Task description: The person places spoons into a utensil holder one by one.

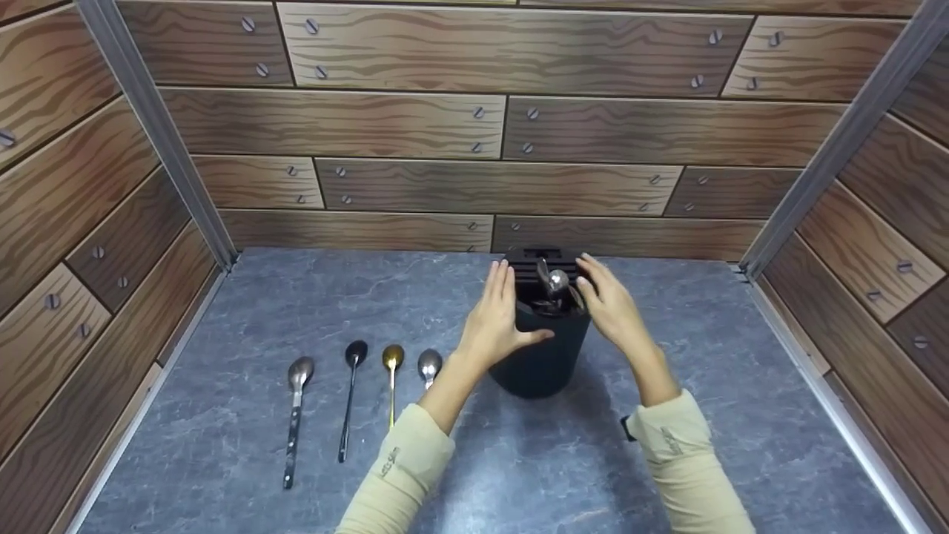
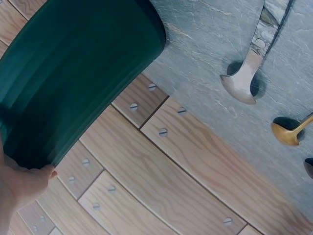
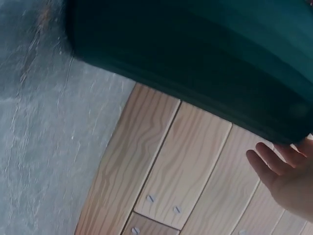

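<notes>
A tall dark green utensil holder (image 1: 545,360) with a black slotted top stands on the table. Metal utensils (image 1: 558,280) poke up out of its opening, one with a shiny rounded end. Along the holder's left side lies my left hand (image 1: 493,322), fingers straight and thumb stretched across the front. My right hand (image 1: 614,308) is at the right rim, its fingers extended. In the right wrist view these fingers (image 3: 266,159) are spread by the holder's upper edge. The left wrist view has the left thumb (image 2: 41,172) against the green wall.
Left of the holder, spoons lie in a row: a silver one with a dark riveted handle (image 1: 293,423), a dark one (image 1: 348,404), a gold one (image 1: 393,360) and a silver one (image 1: 429,363) partly behind my left arm. Wood-patterned walls (image 1: 415,126) enclose the grey table (image 1: 741,445).
</notes>
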A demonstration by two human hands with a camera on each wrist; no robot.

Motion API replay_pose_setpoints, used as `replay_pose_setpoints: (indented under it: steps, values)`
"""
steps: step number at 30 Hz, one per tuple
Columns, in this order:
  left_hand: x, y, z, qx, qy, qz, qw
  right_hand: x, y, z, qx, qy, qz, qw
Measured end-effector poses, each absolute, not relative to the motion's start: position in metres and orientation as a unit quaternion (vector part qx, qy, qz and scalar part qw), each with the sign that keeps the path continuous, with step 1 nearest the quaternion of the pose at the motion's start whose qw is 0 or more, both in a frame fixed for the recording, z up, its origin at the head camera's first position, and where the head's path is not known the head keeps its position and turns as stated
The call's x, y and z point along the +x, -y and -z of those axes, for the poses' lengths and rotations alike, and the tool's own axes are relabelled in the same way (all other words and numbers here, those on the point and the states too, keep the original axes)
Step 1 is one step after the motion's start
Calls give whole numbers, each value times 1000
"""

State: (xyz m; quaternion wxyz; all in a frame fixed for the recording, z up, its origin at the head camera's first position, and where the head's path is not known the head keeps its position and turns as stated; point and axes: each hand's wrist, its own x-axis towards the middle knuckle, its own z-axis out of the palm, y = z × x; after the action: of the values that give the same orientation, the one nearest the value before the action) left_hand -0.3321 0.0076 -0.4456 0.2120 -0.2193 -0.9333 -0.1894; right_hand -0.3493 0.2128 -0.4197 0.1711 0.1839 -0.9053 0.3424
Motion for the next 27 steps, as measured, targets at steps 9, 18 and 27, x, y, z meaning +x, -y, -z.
replay_pose_setpoints:
  steps: [9,18,27]
  values:
    - [-330,-8,445,-216,936,197,199,-353,-211,416,175,931,-303,100]
    - [-330,-2,448,-222,932,210,197,-355,-207,421,172,930,-305,107]
    - [-320,15,459,-199,910,291,217,-354,-211,419,166,936,-298,91]
